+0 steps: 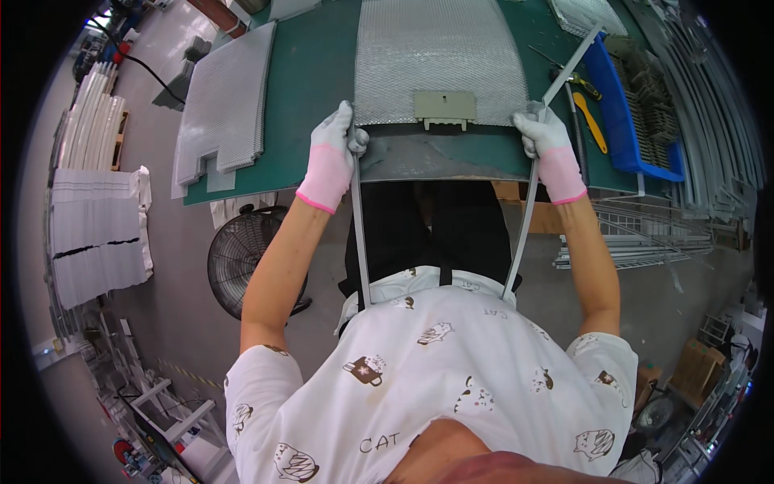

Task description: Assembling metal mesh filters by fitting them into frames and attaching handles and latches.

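Observation:
Both hands wear white gloves with pink cuffs. My left hand (343, 133) is closed around the upper end of a thin grey metal strip (359, 230), at the near left corner of a silvery mesh panel (439, 56). By the near right corner, my right hand (544, 131) grips another strip (524, 222). A pale strip section (574, 63) sticks out beyond that hand, slanting to the far right; whether it is the same piece is hidden by the fingers. Both strips run back toward my waist. A beige slotted plate (445, 109) lies at the panel's near edge.
On the green table (310, 81), stacked mesh sheets (230, 101) lie at left. At right are a blue bin (621, 121) of beige parts, a yellow-handled tool (591, 123) and long metal profiles (709, 105). A black fan (250, 262) stands on the floor at left.

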Demonstrator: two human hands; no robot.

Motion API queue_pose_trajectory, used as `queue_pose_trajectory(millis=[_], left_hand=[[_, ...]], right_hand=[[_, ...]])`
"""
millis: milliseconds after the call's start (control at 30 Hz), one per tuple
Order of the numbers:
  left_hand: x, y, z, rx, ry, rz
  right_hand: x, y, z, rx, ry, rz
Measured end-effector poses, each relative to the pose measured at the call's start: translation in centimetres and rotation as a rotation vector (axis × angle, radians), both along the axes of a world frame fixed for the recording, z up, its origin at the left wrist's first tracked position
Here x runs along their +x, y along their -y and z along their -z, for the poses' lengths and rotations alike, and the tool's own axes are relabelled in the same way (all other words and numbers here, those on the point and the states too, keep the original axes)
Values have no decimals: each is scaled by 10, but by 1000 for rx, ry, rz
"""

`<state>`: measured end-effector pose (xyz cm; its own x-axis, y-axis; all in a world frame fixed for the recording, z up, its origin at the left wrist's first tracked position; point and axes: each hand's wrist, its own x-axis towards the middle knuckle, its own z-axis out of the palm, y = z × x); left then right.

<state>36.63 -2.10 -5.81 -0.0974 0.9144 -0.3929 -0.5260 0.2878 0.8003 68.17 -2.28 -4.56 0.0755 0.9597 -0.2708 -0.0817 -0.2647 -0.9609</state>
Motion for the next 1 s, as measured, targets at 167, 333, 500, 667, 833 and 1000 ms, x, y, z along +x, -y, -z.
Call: queue_pose_trajectory(millis=[167,333,500,667,833,1000], left_hand=[[6,9,-11,109,-4,-15],[-1,4,4,116,-138,81],[-1,4,-3,46,-36,123],[-14,10,-6,143,270,207],[4,11,-3,121,-36,61],[3,11,0,122,-97,102]], right_hand=[[-3,0,-1,5,79,21],[-10,5,-10,53,62,70],[-6,6,-15,20,37,8],[-9,6,-23,77,-22,-44],[-16,11,-32,75,54,14],[-8,5,-28,82,33,-17]])
